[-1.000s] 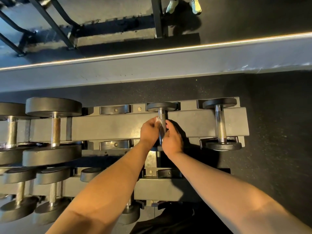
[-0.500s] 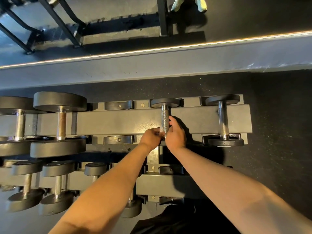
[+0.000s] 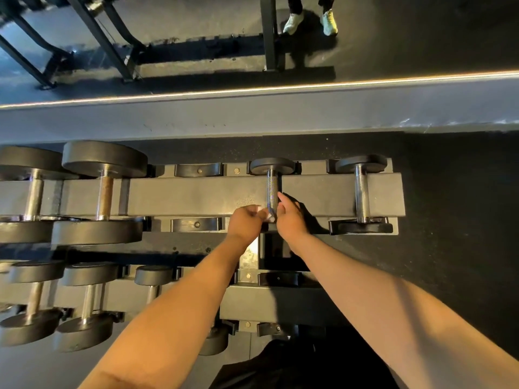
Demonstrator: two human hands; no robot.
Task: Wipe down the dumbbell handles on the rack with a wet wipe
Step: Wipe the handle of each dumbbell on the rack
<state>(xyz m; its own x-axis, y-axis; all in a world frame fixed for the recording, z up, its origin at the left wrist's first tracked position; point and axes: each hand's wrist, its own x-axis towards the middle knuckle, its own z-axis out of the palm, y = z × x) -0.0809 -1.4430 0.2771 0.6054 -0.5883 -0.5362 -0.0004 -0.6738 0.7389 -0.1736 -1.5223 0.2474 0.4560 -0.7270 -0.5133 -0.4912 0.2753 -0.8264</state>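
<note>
A small dumbbell with a knurled steel handle lies across the top tier of the black dumbbell rack. Both hands meet at the near end of that handle. My left hand is curled and pinches a crumpled white wet wipe against the handle's near end. My right hand lies along the handle's right side with its fingers touching the steel. The dumbbell's near head is hidden under my hands.
Another small dumbbell sits at the rack's right end. Large dumbbells fill the left of the top tier, several smaller ones the lower tier. Behind the rack runs a grey ledge below a mirror showing a person's shoes.
Both hands slid down the handle toward me, from its middle to its near end, baring the knurled steel. The camera also shifted slightly.
</note>
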